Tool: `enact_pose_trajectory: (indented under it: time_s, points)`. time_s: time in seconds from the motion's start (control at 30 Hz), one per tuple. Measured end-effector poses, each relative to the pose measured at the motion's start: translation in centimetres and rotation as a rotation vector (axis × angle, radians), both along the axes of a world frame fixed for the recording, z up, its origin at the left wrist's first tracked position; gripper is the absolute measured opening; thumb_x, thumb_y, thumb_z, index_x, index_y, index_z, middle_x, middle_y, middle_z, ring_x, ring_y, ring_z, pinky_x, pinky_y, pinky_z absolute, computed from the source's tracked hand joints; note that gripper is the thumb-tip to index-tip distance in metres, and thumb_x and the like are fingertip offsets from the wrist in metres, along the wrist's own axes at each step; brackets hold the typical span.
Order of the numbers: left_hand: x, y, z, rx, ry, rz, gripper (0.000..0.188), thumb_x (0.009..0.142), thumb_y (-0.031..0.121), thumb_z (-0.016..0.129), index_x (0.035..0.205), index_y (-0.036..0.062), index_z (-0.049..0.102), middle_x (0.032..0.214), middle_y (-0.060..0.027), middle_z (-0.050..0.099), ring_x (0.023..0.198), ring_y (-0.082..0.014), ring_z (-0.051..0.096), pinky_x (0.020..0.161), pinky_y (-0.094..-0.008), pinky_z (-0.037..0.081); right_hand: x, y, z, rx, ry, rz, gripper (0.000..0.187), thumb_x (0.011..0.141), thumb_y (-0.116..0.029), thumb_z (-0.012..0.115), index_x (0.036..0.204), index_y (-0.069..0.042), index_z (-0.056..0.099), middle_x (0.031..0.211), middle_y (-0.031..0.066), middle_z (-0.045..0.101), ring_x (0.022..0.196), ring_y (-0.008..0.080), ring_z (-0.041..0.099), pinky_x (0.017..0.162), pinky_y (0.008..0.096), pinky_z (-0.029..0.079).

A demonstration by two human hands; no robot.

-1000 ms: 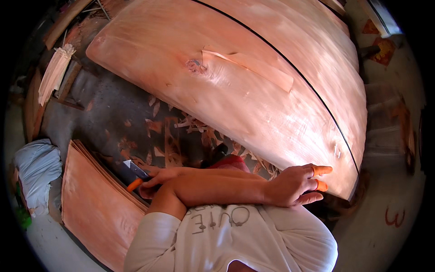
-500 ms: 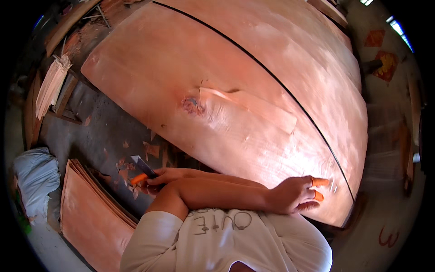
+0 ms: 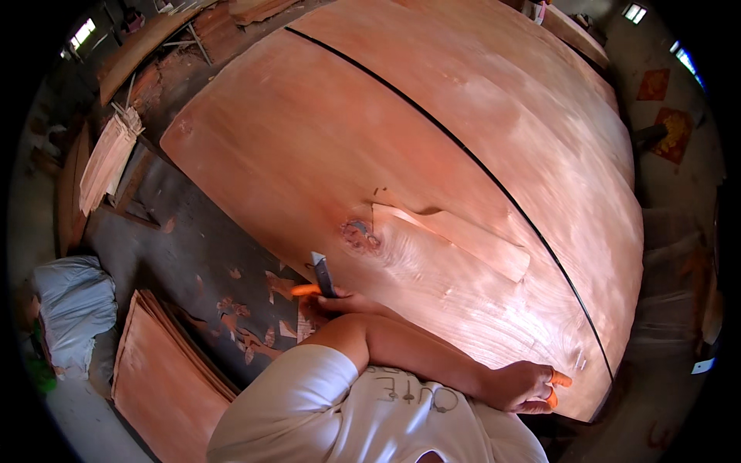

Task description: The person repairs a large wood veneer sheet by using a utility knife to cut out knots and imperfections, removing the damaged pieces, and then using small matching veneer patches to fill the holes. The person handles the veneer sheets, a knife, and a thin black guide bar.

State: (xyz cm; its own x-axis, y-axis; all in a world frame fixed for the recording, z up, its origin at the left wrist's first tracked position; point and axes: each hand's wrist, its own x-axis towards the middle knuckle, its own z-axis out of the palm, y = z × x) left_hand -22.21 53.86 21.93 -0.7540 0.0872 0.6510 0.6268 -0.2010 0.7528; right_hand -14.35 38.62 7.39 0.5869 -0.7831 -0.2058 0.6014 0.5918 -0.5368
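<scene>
My forearms are crossed, so each hand lies on the opposite side. My right hand [image 3: 330, 302], at the left by the sheet's near edge, grips a flat-bladed knife [image 3: 321, 272] with its blade pointing away from me; an orange finger cover shows there. Over the near right corner of a large reddish wood veneer sheet [image 3: 270, 170] is my left hand [image 3: 525, 386], two fingertips in orange covers, fingers slightly bent and apart with nothing seen in them. A loose veneer strip [image 3: 471, 243] lies on the sheet, beside a ragged knot hole [image 3: 360, 234].
One long dark line [image 3: 463, 147] crosses the sheet. A stack of veneer sheets [image 3: 166, 386] stands at the lower left, near a pale sack [image 3: 73, 309]. Veneer scraps [image 3: 247, 343] litter the floor. Farther left is a bundle of thin strips [image 3: 108, 158].
The view has shifted. My right hand has carried the knife right and away from me, from over the floor to the sheet's edge. My left hand stays near the same corner.
</scene>
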Motion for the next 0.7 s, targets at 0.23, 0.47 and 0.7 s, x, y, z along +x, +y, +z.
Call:
enact_pose_trajectory:
  time_s: [0.23, 0.47, 0.7]
  points:
    - [2.8, -3.1, 0.9, -0.055, 0.018, -0.069, 0.022, 0.079, 0.016, 0.063, 0.088, -0.0032, 0.063, 0.124, -0.0218, 0.047, 0.097, -0.0320, 0.056, 0.080, -0.0341, 0.046, 1.6, -3.4, 2.1, -0.015, 0.010, -0.076, 0.036, 0.090, -0.022, 0.053, 0.123, -0.008, 0.049, 0.101, 0.0001, 0.059, 0.086, 0.0063, 0.051, 0.071, 0.0218, 0.040]
    - [5.6, -6.2, 1.0, -0.029, -0.011, -0.134, 0.021, 0.080, 0.015, 0.062, 0.087, -0.0045, 0.063, 0.127, -0.0209, 0.046, 0.102, -0.0316, 0.054, 0.083, -0.0333, 0.046, 4.1, -6.2, 2.6, -0.103, 0.067, -0.246, 0.036, 0.089, -0.032, 0.053, 0.116, -0.008, 0.054, 0.096, -0.0003, 0.058, 0.078, 0.0070, 0.049, 0.065, 0.0216, 0.037]
    - [6.7, -6.8, 0.7, -0.031, -0.008, -0.203, 0.021, 0.081, 0.019, 0.061, 0.088, -0.0005, 0.065, 0.126, -0.0182, 0.047, 0.103, -0.0312, 0.054, 0.083, -0.0352, 0.046, 4.2, -7.7, 3.3, -0.102, 0.090, -0.313, 0.034, 0.089, -0.033, 0.053, 0.113, -0.008, 0.055, 0.094, 0.0003, 0.059, 0.076, 0.0077, 0.049, 0.064, 0.0217, 0.038]
